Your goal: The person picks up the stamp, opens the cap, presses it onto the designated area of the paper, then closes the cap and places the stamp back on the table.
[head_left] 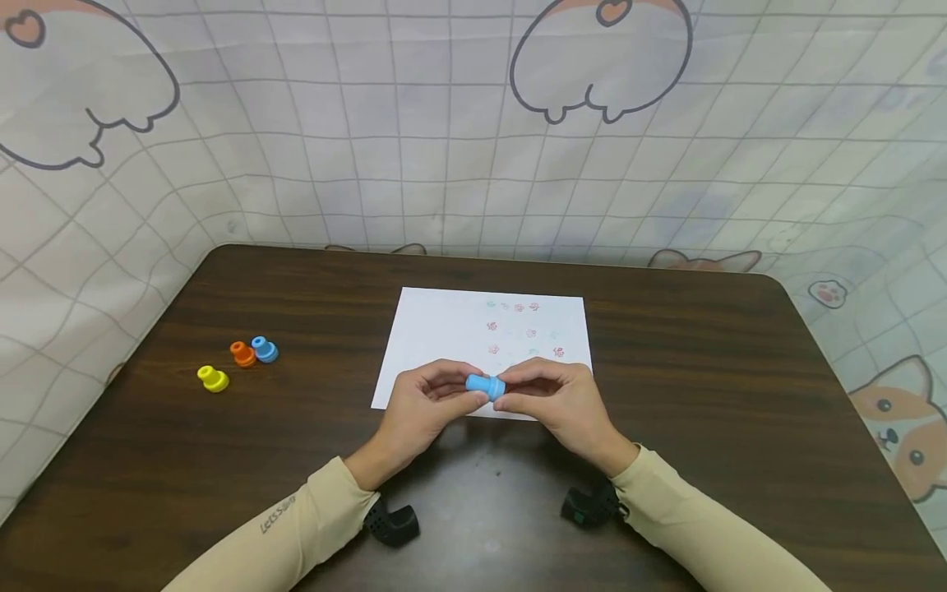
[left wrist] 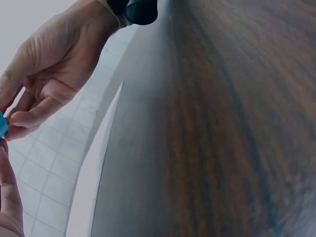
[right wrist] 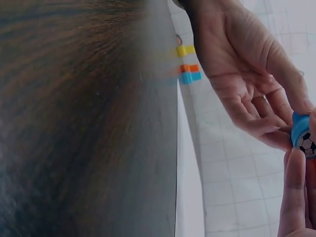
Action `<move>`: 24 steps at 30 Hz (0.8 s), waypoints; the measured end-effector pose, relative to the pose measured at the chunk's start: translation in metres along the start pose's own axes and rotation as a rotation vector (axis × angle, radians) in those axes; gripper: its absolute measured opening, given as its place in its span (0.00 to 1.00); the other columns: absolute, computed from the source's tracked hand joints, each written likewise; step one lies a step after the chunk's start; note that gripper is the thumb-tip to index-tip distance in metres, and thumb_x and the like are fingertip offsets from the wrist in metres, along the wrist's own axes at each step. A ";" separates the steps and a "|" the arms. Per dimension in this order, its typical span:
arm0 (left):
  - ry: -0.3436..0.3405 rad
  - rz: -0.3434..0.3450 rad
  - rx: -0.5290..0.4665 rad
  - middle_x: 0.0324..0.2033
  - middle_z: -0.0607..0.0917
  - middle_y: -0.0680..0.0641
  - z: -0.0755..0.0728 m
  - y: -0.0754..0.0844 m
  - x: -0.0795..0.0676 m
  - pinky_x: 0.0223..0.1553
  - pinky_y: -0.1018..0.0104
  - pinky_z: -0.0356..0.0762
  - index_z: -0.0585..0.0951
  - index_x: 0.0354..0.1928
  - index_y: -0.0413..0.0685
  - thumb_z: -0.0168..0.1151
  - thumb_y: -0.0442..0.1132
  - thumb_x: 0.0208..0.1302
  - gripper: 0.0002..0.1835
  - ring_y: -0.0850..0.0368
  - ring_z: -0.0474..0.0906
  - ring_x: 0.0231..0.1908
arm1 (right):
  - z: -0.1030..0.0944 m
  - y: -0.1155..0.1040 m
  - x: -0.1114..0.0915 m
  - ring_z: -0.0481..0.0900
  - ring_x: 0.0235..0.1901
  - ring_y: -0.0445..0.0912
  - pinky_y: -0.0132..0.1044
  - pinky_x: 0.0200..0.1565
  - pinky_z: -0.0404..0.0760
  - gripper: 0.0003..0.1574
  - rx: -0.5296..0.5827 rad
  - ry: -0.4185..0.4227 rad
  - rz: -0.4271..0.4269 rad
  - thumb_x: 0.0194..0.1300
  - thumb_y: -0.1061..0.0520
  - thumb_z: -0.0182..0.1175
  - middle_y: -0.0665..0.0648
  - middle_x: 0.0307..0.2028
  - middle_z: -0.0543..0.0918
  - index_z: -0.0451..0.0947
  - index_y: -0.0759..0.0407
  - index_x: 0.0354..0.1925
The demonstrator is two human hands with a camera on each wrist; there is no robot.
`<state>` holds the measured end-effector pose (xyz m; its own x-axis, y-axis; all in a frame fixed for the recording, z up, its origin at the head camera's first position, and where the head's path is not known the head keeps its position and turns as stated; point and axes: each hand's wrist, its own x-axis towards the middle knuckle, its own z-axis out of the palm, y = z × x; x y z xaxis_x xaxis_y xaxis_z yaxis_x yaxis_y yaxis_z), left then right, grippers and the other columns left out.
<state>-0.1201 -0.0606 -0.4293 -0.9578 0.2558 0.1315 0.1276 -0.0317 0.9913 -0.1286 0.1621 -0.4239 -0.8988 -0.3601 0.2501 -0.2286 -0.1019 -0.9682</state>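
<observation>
Both hands hold one light blue toy stamp [head_left: 485, 386] between them, sideways over the near part of a white sheet of paper [head_left: 436, 337]. Thumb and fingers of my left hand [head_left: 423, 404] pinch its handle end. The wider capped end is pinched by my right hand [head_left: 568, 404]. A soccer ball picture shows on the blue stamp's [right wrist: 297, 129] round end in the right wrist view. Small red and green prints mark the right half of the paper.
On the left of the dark wooden table [head_left: 703, 395] stand a yellow stamp [head_left: 213, 379], an orange stamp [head_left: 242, 354] and another blue stamp [head_left: 265, 349], the last two side by side. A white grid-patterned curtain [head_left: 414, 140] hangs behind the table.
</observation>
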 end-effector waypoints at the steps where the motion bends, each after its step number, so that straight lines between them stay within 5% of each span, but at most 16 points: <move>1: -0.002 0.004 0.004 0.43 0.90 0.52 0.000 0.001 0.000 0.53 0.69 0.87 0.85 0.50 0.38 0.75 0.33 0.61 0.16 0.64 0.89 0.43 | 0.000 0.000 0.000 0.91 0.39 0.40 0.36 0.46 0.90 0.20 -0.002 -0.001 -0.006 0.56 0.67 0.76 0.43 0.40 0.91 0.86 0.74 0.46; 7: -0.004 -0.004 0.026 0.45 0.90 0.37 -0.003 0.006 0.001 0.52 0.68 0.87 0.86 0.49 0.39 0.75 0.32 0.60 0.15 0.63 0.89 0.43 | 0.001 -0.003 0.002 0.91 0.40 0.40 0.37 0.46 0.90 0.20 -0.021 -0.013 -0.010 0.56 0.66 0.76 0.44 0.41 0.91 0.85 0.74 0.47; 17: -0.019 -0.042 0.118 0.46 0.91 0.43 -0.012 0.023 0.008 0.53 0.68 0.87 0.88 0.47 0.47 0.78 0.38 0.58 0.15 0.61 0.90 0.44 | 0.001 -0.007 0.009 0.91 0.40 0.41 0.37 0.48 0.90 0.19 -0.082 -0.007 0.057 0.58 0.65 0.76 0.45 0.41 0.91 0.86 0.68 0.48; 24: 0.031 -0.037 0.148 0.45 0.91 0.43 -0.027 0.025 0.008 0.52 0.69 0.87 0.88 0.46 0.46 0.79 0.38 0.57 0.15 0.61 0.90 0.42 | -0.011 -0.014 0.008 0.91 0.45 0.44 0.33 0.52 0.88 0.21 -0.251 0.014 0.068 0.59 0.60 0.76 0.57 0.49 0.90 0.87 0.58 0.52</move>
<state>-0.1312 -0.0853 -0.4032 -0.9698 0.2241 0.0968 0.1262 0.1209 0.9846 -0.1361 0.1709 -0.4080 -0.9199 -0.3453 0.1857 -0.2513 0.1557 -0.9553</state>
